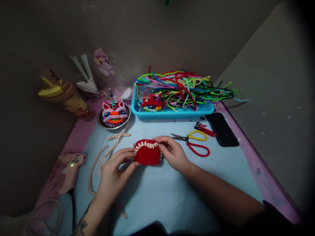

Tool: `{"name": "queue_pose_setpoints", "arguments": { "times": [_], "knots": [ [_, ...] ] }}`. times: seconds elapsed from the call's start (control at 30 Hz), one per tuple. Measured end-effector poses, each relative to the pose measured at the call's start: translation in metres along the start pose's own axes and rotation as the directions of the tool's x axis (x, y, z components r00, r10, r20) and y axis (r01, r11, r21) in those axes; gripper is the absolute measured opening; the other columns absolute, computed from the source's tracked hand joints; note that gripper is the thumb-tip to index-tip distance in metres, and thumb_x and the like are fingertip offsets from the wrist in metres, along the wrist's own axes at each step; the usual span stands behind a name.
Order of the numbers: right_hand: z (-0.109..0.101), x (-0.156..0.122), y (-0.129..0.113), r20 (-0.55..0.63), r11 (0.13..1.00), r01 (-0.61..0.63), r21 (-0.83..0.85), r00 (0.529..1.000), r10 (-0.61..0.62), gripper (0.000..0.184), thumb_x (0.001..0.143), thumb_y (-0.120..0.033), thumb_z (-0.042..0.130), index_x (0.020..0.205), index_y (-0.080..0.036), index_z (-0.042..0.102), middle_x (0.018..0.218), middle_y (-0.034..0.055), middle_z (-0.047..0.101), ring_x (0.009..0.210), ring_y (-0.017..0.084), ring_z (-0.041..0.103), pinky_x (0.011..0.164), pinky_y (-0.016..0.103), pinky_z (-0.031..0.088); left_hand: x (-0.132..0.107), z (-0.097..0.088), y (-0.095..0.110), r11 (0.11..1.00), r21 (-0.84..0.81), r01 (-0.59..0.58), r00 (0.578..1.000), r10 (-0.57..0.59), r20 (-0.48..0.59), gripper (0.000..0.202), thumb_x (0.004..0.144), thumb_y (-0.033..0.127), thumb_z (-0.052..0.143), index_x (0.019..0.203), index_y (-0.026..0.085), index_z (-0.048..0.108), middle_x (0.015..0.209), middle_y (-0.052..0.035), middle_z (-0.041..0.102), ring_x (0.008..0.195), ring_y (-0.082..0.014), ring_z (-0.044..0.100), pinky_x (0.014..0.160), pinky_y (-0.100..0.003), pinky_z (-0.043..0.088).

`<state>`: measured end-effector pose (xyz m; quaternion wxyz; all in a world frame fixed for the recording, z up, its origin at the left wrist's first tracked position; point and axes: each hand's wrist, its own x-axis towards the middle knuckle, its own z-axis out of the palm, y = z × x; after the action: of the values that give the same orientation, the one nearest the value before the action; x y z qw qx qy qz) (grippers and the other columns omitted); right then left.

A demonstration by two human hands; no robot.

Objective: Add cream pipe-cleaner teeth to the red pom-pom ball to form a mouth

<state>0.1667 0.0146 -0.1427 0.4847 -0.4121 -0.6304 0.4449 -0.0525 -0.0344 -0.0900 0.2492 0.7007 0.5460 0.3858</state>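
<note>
Between my two hands is a red fuzzy craft piece with a wavy cream-coloured trim along its upper edge. My left hand pinches its left end between thumb and fingers. At the upper right corner, my right hand grips it, with thumb and fingertips at the end of the trim. Cream pipe cleaners, one of them coiled, lie beyond my left hand. Just right of my right hand, scissors with one yellow and one red handle rest with blades slightly apart.
A blue tray heaped with coloured pipe cleaners stands at the back. A metal bowl holds a lion-head figure. A lit glue gun lies left, a drink cup behind it. A phone and red clippers are right.
</note>
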Motion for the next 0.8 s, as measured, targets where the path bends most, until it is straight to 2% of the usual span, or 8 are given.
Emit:
{"name": "queue_pose_setpoints", "arguments": {
  "times": [0.1, 0.2, 0.4, 0.6, 0.8],
  "knots": [
    [-0.0036, 0.0012, -0.0008, 0.054, 0.984, 0.153, -0.089, 0.987, -0.149, 0.017, 0.09, -0.015, 0.05, 0.093, -0.026, 0.062, 0.114, 0.0067, 0.067, 0.107, 0.02, 0.063, 0.093, 0.04, 0.052, 0.0007, -0.0004, 0.0003, 1.0, 0.013, -0.013, 1.0, 0.013, 0.005, 0.011, 0.08, 0.022, 0.069, 0.091, 0.022, 0.07, 0.101, -0.0069, 0.072, 0.091, -0.0193, 0.069, 0.069, -0.031, 0.06],
    [-0.0058, 0.0024, -0.0012, 0.091, 0.967, 0.219, -0.13, 0.974, -0.209, 0.021, 0.086, -0.009, 0.05, 0.09, -0.026, 0.061, 0.115, 0.007, 0.067, 0.106, 0.02, 0.064, 0.09, 0.041, 0.053, 0.0014, -0.001, 0.0011, 1.0, 0.016, -0.025, 1.0, 0.025, 0.016, 0.011, 0.081, 0.021, 0.069, 0.092, 0.023, 0.07, 0.1, -0.0065, 0.072, 0.091, -0.0192, 0.069, 0.07, -0.032, 0.06],
    [-0.0049, 0.0015, -0.0038, 0.06, 0.972, 0.196, -0.131, 0.98, -0.19, 0.023, 0.082, -0.006, 0.049, 0.082, -0.024, 0.063, 0.107, 0.0052, 0.074, 0.098, 0.019, 0.07, 0.085, 0.037, 0.056, 0.0005, -0.0013, 0.0027, 1.0, 0.001, -0.02, 1.0, 0.02, 0.02, 0.012, 0.08, 0.02, 0.069, 0.092, 0.023, 0.071, 0.1, -0.006, 0.073, 0.092, -0.019, 0.069, 0.076, -0.033, 0.059],
    [-0.0028, 0.0014, -0.0056, 0.023, 0.989, 0.121, -0.079, 0.993, -0.12, 0.022, 0.085, -0.011, 0.05, 0.087, -0.025, 0.068, 0.105, 0.0044, 0.075, 0.098, 0.019, 0.071, 0.087, 0.037, 0.057, 0.0008, -0.0008, 0.003, 1.0, -0.01, 0.0, 0.999, 0.001, 0.035, 0.011, 0.08, 0.022, 0.069, 0.091, 0.023, 0.071, 0.099, -0.0067, 0.073, 0.093, -0.0209, 0.07, 0.08, -0.038, 0.059],
    [-0.0034, 0.0031, -0.0066, 0.038, 0.984, 0.15, -0.092, 0.988, -0.147, 0.023, 0.084, -0.01, 0.05, 0.085, -0.025, 0.067, 0.104, 0.0033, 0.075, 0.098, 0.019, 0.07, 0.087, 0.038, 0.057, -0.0005, -0.0009, 0.0018, 1.0, 0.003, -0.017, 0.999, 0.017, 0.03, 0.012, 0.081, 0.022, 0.069, 0.092, 0.023, 0.07, 0.101, -0.0063, 0.073, 0.095, -0.0201, 0.069, 0.082, -0.037, 0.058]
  ]
}}
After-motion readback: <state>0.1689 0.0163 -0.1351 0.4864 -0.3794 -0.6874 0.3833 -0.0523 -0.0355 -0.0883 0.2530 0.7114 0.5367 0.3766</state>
